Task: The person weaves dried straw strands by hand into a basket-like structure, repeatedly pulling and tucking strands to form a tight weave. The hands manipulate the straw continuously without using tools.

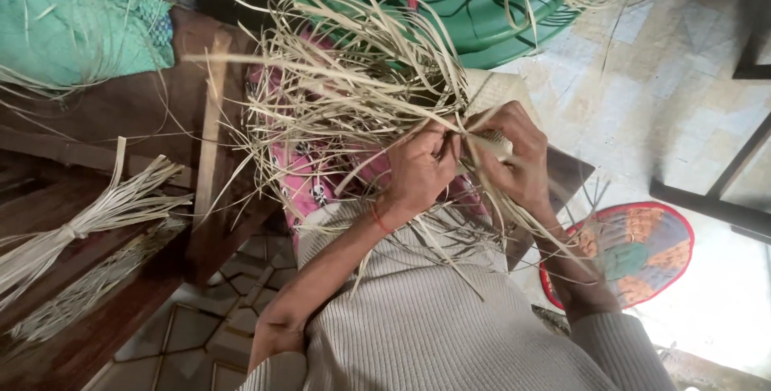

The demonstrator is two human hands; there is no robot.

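I see both hands closed on pale straw strips point(353, 78) above my lap: the left hand point(418, 170) pinches a strand, the right hand point(514, 158) grips a flat woven band point(494, 144). The strips look light, springy and brittle at creases; I judge them best held near the woven edge.

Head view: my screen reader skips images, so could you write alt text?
Two bare hands, left hand and right hand, pinch pale straw strips in a loose, tangled weave over a lap. A tied straw bundle lies on a wooden bench; a green tub sits beyond.
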